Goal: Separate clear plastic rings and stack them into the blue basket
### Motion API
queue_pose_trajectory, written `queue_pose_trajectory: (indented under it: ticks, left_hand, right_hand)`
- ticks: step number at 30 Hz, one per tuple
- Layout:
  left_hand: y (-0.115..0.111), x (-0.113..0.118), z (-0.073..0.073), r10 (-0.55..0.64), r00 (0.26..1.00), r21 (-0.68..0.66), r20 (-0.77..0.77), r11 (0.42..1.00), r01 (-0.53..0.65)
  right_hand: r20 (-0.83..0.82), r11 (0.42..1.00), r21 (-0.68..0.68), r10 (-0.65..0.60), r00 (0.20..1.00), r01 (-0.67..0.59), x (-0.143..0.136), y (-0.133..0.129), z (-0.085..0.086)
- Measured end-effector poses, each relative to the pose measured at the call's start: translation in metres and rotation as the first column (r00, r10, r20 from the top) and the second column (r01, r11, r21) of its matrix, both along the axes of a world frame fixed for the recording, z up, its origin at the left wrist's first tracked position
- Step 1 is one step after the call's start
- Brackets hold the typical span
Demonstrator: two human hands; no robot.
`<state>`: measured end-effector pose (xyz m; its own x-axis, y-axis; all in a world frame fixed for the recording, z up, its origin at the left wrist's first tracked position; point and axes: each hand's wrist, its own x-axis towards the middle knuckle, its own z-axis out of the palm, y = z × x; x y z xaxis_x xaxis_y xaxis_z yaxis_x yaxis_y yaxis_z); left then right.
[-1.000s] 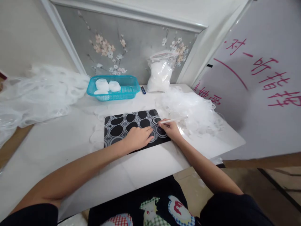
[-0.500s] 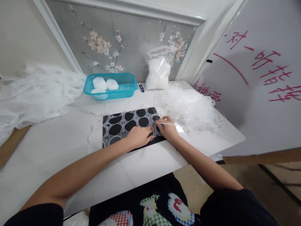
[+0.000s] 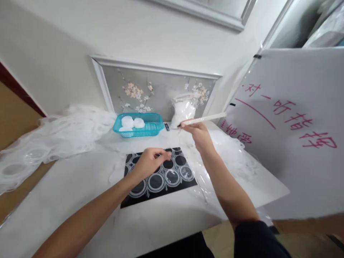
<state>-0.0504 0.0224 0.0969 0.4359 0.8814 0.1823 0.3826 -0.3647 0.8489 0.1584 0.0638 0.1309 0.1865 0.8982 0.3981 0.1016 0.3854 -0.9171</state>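
The right hand (image 3: pixel 198 134) pinches a white stick (image 3: pixel 209 117) just beside a clear bag (image 3: pixel 183 110). The left hand (image 3: pixel 147 163) curls over a black patterned sheet (image 3: pixel 163 175) on the table (image 3: pixel 177 211); whether it grips anything, I cannot tell. Behind the sheet sits a blue basket (image 3: pixel 146 133).

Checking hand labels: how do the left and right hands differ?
The right hand holds a white stick; the left hand shows none. The left hand is over the black patterned sheet; the right hand is off it, in front of the clear bag. Both are bare.
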Motion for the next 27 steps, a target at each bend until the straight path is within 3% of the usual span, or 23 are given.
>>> queue_pose_trajectory:
  ticks: [2, 4, 6, 8, 11, 16, 21, 27]
  left_hand:
    - [-0.008, -0.019, 0.035, 0.137, 0.983, 0.071, 0.126, 0.987, -0.147]
    - [-0.022, -0.037, 0.065, 0.193, 0.971, 0.069, 0.144, 0.976, -0.204]
    - [-0.039, -0.051, 0.086, 0.247, 0.960, 0.109, 0.131, 0.959, -0.261]
    - [-0.053, -0.058, 0.095, 0.283, 0.954, 0.140, 0.101, 0.945, -0.296]
    - [-0.061, -0.060, 0.095, 0.290, 0.955, 0.119, 0.057, 0.948, -0.295]
    - [-0.053, -0.056, 0.089, 0.190, 0.981, 0.015, 0.048, 0.981, -0.191]
    - [-0.045, -0.050, 0.082, 0.162, 0.968, -0.038, 0.191, 0.987, -0.158]
    - [-0.037, -0.047, 0.078, 0.227, 0.881, -0.249, 0.415, 0.960, -0.131]
  right_hand:
    - [-0.147, 0.971, 0.004, 0.237, 0.960, -0.240, -0.036, -0.022, 0.008]
    - [-0.241, 0.923, 0.025, 0.379, 0.893, -0.385, -0.062, -0.041, 0.017]
    - [-0.313, 0.878, 0.039, 0.464, 0.829, -0.477, -0.078, -0.056, 0.025]
    - [-0.372, 0.850, 0.052, 0.504, 0.780, -0.525, -0.086, -0.066, 0.029]
    - [-0.416, 0.840, 0.084, 0.519, 0.747, -0.536, -0.092, -0.074, 0.028]
    - [-0.435, 0.854, 0.080, 0.494, 0.753, -0.513, -0.096, -0.078, 0.018]
    - [-0.391, 0.859, 0.099, 0.498, 0.774, -0.502, -0.100, -0.079, 0.012]
    - [-0.271, 0.902, 0.127, 0.431, 0.861, -0.412, -0.104, -0.077, 0.006]
